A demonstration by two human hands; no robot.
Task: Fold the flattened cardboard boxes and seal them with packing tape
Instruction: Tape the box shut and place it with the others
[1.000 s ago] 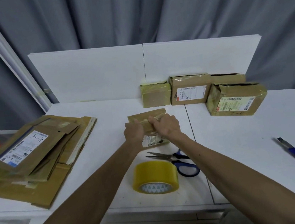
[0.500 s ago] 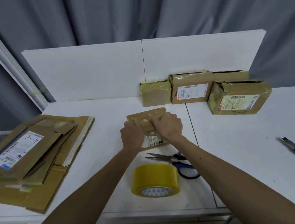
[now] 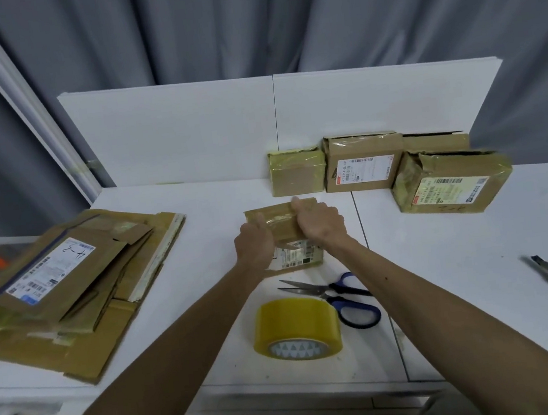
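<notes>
Cardboard box (image 3: pixel 281 220) is gripped at its top by left hand (image 3: pixel 256 240) and right hand (image 3: pixel 319 224), fingers curled; tape roll (image 3: pixel 296 328) and scissors (image 3: pixel 339 299) lie just nearer the person.

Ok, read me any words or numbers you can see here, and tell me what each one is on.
"2-4" or similar, handwritten, uncertain: label on the top flat box, left pile.
Handwritten mark low on the right-hand box: too faint to read.
Printed barcode labels on the flat box, middle box, right-hand box and held box: too small to read.
Tape roll: no lettering seen.
</notes>
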